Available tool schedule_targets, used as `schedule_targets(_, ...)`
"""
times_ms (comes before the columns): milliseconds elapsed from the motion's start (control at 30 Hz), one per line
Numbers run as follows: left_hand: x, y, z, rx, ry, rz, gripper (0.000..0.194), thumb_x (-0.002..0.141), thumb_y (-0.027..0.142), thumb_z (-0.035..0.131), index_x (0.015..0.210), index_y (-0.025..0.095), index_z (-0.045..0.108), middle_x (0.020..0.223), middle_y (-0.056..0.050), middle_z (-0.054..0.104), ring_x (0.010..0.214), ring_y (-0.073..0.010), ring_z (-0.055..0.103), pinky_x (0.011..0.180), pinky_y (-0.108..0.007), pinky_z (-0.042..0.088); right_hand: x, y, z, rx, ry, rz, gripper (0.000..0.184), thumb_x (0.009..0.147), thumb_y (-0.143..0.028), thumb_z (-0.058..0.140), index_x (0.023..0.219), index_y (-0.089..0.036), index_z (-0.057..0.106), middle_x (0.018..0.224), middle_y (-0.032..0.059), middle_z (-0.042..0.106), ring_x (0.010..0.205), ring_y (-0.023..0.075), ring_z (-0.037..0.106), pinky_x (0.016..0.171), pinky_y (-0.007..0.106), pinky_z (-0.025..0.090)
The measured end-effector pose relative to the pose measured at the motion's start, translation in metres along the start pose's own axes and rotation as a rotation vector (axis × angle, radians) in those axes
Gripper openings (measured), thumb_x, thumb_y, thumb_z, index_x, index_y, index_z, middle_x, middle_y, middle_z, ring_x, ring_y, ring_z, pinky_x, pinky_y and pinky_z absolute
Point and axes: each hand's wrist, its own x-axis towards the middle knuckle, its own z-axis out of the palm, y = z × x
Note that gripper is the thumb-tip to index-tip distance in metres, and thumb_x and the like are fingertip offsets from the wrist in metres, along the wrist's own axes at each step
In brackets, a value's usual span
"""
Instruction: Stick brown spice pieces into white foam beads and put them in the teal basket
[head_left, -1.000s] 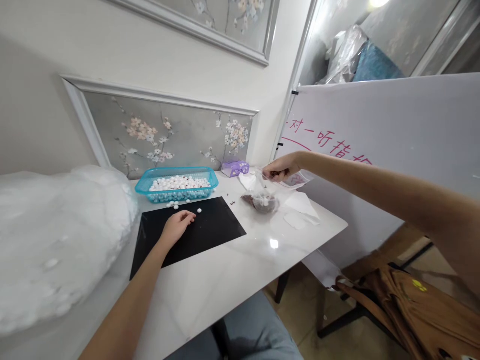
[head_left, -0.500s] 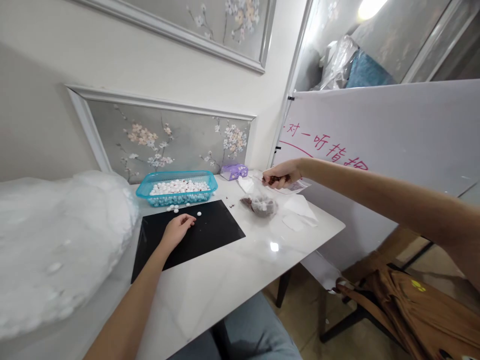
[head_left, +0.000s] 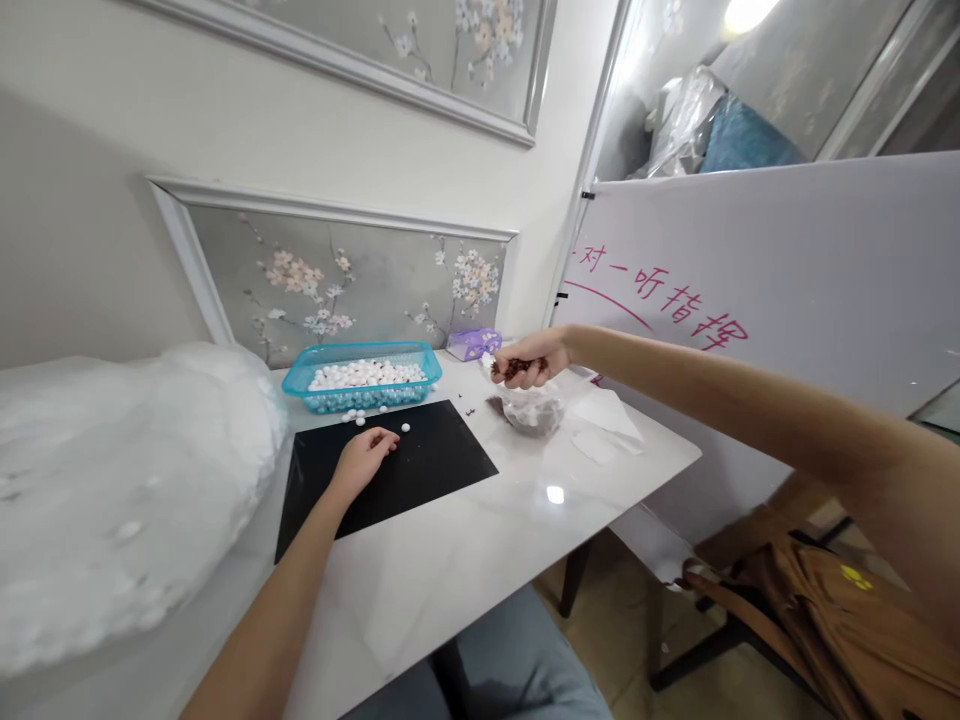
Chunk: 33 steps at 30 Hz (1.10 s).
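My right hand point(head_left: 523, 362) is closed around a handful of small reddish-brown pieces point(head_left: 519, 370), some poking out between the fingers. It hovers above a clear plastic bag point(head_left: 534, 410) of small contents, too blurred to make out. My left hand point(head_left: 366, 458) rests on a black mat point(head_left: 431, 465), thumb and fingers drawn together; whatever they may hold is hidden. One white ball point(head_left: 406, 428) lies on the mat just past its fingertips. Behind the mat stands a blue plastic basket point(head_left: 300, 380) filled with small white balls point(head_left: 367, 374).
A large translucent bag of white balls point(head_left: 135, 500) fills the left of the white table point(head_left: 420, 600). A purple tissue pack point(head_left: 474, 344) stands near the wall. White paper pieces point(head_left: 606, 415) lie at the right. A brown backpack point(head_left: 832, 620) hangs on a chair beyond the table.
My right hand has moved left over the plastic bag with the brown pieces in its grip. My left hand stays in nearly the same place on the mat. The view has shifted slightly.
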Motion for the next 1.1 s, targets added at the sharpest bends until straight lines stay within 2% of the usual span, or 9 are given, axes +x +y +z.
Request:
schedule_targets(233,0.001,-0.003,0.002,-0.017,0.002,0.009,0.03,0.068,0.043,0.051,0.074,0.017,0.066,0.072,-0.005,0.067,0.071,-0.0204,0.062,0.068,-0.029,0.044,0.048,-0.015,0.024,-0.09,-0.073,-0.006,0.019,0.086,-0.022,0.038,0.067,-0.018,0.039,0.052,-0.0099,0.023,0.036,0.0022,0.014,0.032,0.014,0.015)
schedule_targets(333,0.001,-0.005,0.002,-0.017,-0.005,0.019,0.03,0.069,0.043,0.051,0.074,0.017,0.066,0.072,-0.005,0.067,0.072,-0.0204,0.062,0.068,-0.029,0.044,0.081,-0.016,0.036,-0.173,-0.039,0.016,0.02,0.089,-0.028,0.045,0.076,-0.014,0.049,0.057,-0.0074,0.039,0.04,0.0022,0.032,0.036,0.014,0.029)
schedule_targets(400,0.0,-0.006,0.002,-0.013,-0.008,0.025,0.031,0.07,0.043,0.051,0.075,0.017,0.066,0.072,-0.005,0.067,0.071,-0.0203,0.062,0.068,-0.029,0.044,0.104,-0.014,0.043,-0.235,0.008,0.028,0.022,0.089,-0.033,0.049,0.093,-0.013,0.055,0.077,-0.0008,0.056,0.057,0.0067,0.052,0.05,0.021,0.045)
schedule_targets(433,0.0,-0.006,0.002,-0.011,-0.009,0.028,0.031,0.07,0.043,0.051,0.075,0.017,0.066,0.072,-0.005,0.068,0.071,-0.0202,0.062,0.068,-0.029,0.044,0.115,-0.012,0.045,-0.267,0.034,0.033,0.024,0.089,-0.034,0.05,0.101,-0.013,0.055,0.089,0.0025,0.059,0.069,0.0101,0.057,0.059,0.026,0.05)
schedule_targets(500,-0.001,-0.006,0.002,-0.009,-0.014,0.03,0.03,0.07,0.043,0.05,0.076,0.017,0.066,0.073,-0.005,0.068,0.071,-0.0199,0.062,0.068,-0.028,0.044,0.136,-0.006,0.047,-0.33,0.089,0.037,0.029,0.088,-0.033,0.051,0.11,-0.014,0.054,0.105,0.0062,0.058,0.086,0.0156,0.059,0.072,0.034,0.051)
schedule_targets(633,-0.001,-0.005,0.001,-0.018,-0.031,0.029,0.029,0.072,0.041,0.05,0.077,0.017,0.066,0.074,-0.005,0.068,0.072,-0.0198,0.062,0.069,-0.029,0.045,0.166,0.008,0.046,-0.448,0.204,0.011,0.032,0.088,-0.033,0.052,0.115,-0.015,0.052,0.113,0.0077,0.056,0.095,0.0186,0.058,0.079,0.039,0.05)
schedule_targets(800,0.002,-0.007,0.002,-0.048,-0.055,0.032,0.029,0.073,0.039,0.048,0.076,0.016,0.066,0.073,-0.005,0.067,0.07,-0.0185,0.062,0.07,-0.029,0.045,0.179,0.011,0.039,-0.562,0.28,-0.02,0.032,0.088,-0.033,0.052,0.115,-0.015,0.052,0.114,0.0077,0.055,0.097,0.0194,0.057,0.081,0.04,0.049)
schedule_targets(1100,0.0,-0.004,0.002,-0.066,-0.057,0.033,0.031,0.072,0.041,0.049,0.076,0.016,0.065,0.072,-0.005,0.066,0.069,-0.0183,0.061,0.069,-0.029,0.044,0.161,-0.006,0.031,-0.562,0.261,-0.011,0.031,0.088,-0.035,0.051,0.112,-0.015,0.053,0.108,0.007,0.058,0.089,0.0168,0.059,0.075,0.036,0.051)
